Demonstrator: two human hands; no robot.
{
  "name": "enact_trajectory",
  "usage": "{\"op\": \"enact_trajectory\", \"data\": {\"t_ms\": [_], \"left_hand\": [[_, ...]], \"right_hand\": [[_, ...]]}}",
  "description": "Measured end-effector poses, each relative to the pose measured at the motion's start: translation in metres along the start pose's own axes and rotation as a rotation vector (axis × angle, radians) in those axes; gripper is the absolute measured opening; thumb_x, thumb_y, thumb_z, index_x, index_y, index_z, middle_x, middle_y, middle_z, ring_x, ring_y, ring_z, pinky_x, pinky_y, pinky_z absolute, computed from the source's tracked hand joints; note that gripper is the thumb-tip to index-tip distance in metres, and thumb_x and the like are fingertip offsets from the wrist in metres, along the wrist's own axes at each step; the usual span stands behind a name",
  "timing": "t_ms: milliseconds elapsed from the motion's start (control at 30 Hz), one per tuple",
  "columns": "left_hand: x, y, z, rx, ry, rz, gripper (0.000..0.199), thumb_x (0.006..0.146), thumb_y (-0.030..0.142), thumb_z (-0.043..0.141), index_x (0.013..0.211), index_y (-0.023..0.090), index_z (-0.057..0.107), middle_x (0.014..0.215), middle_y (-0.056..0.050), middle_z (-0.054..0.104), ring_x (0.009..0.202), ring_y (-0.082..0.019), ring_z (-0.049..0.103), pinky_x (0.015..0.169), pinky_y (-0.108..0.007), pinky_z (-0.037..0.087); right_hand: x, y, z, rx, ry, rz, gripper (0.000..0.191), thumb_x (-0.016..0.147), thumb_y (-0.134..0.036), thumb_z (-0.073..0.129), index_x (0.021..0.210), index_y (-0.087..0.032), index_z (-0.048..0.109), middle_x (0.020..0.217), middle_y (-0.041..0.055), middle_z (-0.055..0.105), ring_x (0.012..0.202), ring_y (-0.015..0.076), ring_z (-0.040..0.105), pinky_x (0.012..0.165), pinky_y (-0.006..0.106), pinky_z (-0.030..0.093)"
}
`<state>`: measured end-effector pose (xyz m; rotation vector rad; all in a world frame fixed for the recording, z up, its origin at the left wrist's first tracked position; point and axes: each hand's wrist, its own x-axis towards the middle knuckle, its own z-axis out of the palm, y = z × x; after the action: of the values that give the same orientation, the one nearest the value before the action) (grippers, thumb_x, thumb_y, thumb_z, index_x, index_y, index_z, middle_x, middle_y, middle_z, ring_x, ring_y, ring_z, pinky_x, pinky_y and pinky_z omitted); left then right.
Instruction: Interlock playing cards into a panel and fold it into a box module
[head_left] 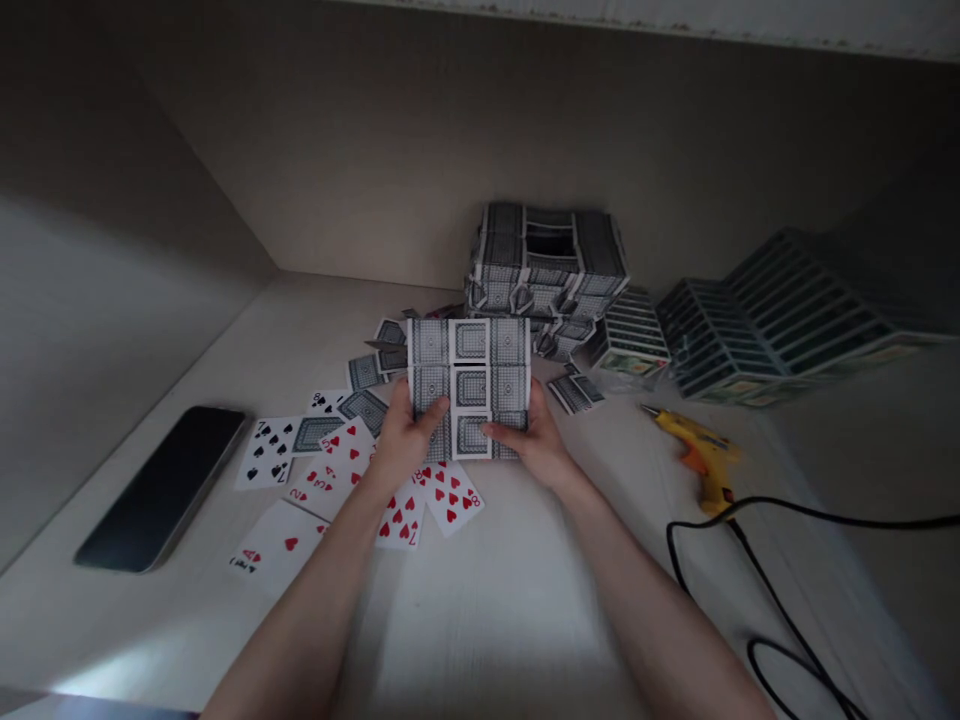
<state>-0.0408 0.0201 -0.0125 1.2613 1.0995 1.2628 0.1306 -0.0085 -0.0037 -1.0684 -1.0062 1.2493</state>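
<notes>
Between my two hands is a panel of joined playing cards (471, 388), grey patterned backs facing me, set in rows and columns. My left hand (411, 425) grips its left edge, thumb lying across the front. At the lower right, my right hand (534, 435) holds the other edge, its thumb pressed on the middle column. Fingers behind the panel are hidden. Loose playing cards (401, 515), some face up with hearts and spades, lie spread under and left of my left hand. A pointed blade (384, 346) sticks out past the panel's left edge.
Behind the panel stands a box built of cards (547, 260) with an opening on top. Boxed card decks (780, 320) fill the back right. A yellow glue gun (701, 460) with a black cable (825, 515) lies right; a phone (165, 490) lies left. Walls enclose the table.
</notes>
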Motion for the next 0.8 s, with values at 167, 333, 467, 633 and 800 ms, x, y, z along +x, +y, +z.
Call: {"op": "enact_trajectory", "data": {"t_ms": [167,333,467,633,800], "left_hand": [[0.0,0.0,-0.001,0.014,-0.023,-0.003,0.039,0.076,0.032,0.063,0.111,0.021,0.051,0.116,-0.005,0.059,0.111,-0.021,0.052,0.1,-0.036,0.036],[0.0,0.002,0.0,0.008,-0.055,0.034,0.04,0.077,0.031,0.062,0.113,0.021,0.05,0.117,-0.006,0.058,0.111,-0.022,0.052,0.099,-0.037,0.037],[0.001,0.001,-0.001,-0.009,-0.073,-0.007,0.04,0.076,0.032,0.063,0.111,0.02,0.05,0.114,-0.006,0.06,0.108,-0.022,0.053,0.097,-0.038,0.039],[0.0,0.004,-0.001,-0.029,-0.089,-0.039,0.041,0.075,0.032,0.065,0.112,0.02,0.051,0.116,-0.006,0.059,0.11,-0.022,0.053,0.098,-0.036,0.039],[0.004,0.011,-0.002,-0.09,0.027,-0.114,0.036,0.075,0.038,0.064,0.103,0.017,0.057,0.107,-0.007,0.065,0.102,-0.022,0.058,0.094,-0.038,0.043]], "right_hand": [[0.0,0.0,-0.001,0.006,-0.02,0.005,0.065,0.056,-0.026,0.078,0.113,-0.027,0.045,0.112,0.0012,0.06,0.106,0.0207,0.055,0.095,0.038,0.042],[0.0,0.0,-0.003,0.006,-0.041,0.017,0.065,0.057,-0.025,0.077,0.113,-0.028,0.045,0.113,0.0007,0.059,0.105,0.02,0.055,0.095,0.038,0.042],[0.0,0.0,-0.005,-0.022,-0.06,0.02,0.061,0.057,-0.027,0.077,0.111,-0.027,0.047,0.108,0.0002,0.06,0.102,0.0201,0.056,0.093,0.038,0.043],[0.001,0.003,-0.005,-0.024,-0.043,-0.003,0.057,0.06,-0.029,0.076,0.109,-0.027,0.048,0.108,0.0,0.061,0.101,0.0193,0.056,0.092,0.036,0.044],[0.002,0.008,-0.003,0.046,-0.002,0.044,0.033,0.075,-0.041,0.063,0.103,-0.025,0.057,0.109,0.0008,0.065,0.103,0.0189,0.058,0.094,0.036,0.042]]}}
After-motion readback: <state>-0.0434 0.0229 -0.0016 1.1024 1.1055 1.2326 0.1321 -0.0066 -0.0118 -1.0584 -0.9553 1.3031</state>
